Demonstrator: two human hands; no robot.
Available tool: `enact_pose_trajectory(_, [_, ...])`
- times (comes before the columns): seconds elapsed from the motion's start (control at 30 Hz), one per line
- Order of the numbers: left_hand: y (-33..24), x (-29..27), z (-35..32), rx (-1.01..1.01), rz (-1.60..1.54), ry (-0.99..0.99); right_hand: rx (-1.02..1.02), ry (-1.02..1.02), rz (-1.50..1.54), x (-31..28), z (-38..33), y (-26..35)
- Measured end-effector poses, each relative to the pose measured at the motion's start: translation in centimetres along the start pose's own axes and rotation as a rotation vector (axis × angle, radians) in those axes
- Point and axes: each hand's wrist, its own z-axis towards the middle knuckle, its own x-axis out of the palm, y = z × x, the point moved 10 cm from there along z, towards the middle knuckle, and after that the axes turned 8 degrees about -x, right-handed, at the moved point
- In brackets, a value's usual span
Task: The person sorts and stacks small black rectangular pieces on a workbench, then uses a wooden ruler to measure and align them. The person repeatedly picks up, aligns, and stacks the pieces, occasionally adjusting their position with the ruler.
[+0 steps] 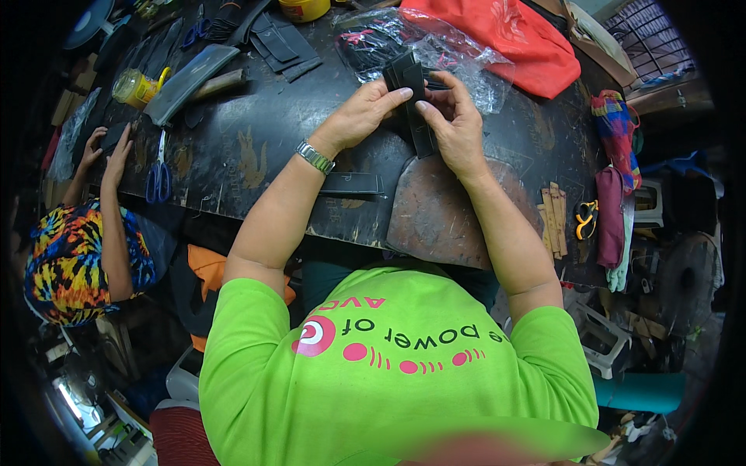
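own hands (457, 128): two; co-worker's hands (116, 158): two; wristwatch (315, 156): one

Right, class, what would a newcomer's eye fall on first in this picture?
The bright lime-green shirt fills the lower middle. Next, the red material stands out at upper right. Above centre, black flat pieces are held by the left grip and right grip.
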Motion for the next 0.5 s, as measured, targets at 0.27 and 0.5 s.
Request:
enact_pose_trajectory(0.27, [-1.5, 1.0, -0.7, 0.189, 0.091, -0.034, -0.118, -0.073, -0.102, -1.1, 0.3, 2.2])
enact_pose_trajectory(0.5, [-1.6, 0.7, -0.6, 0.150, 0.083, -0.069, -0.128, -0.048, -0.126, -1.6, 0.3, 2.3])
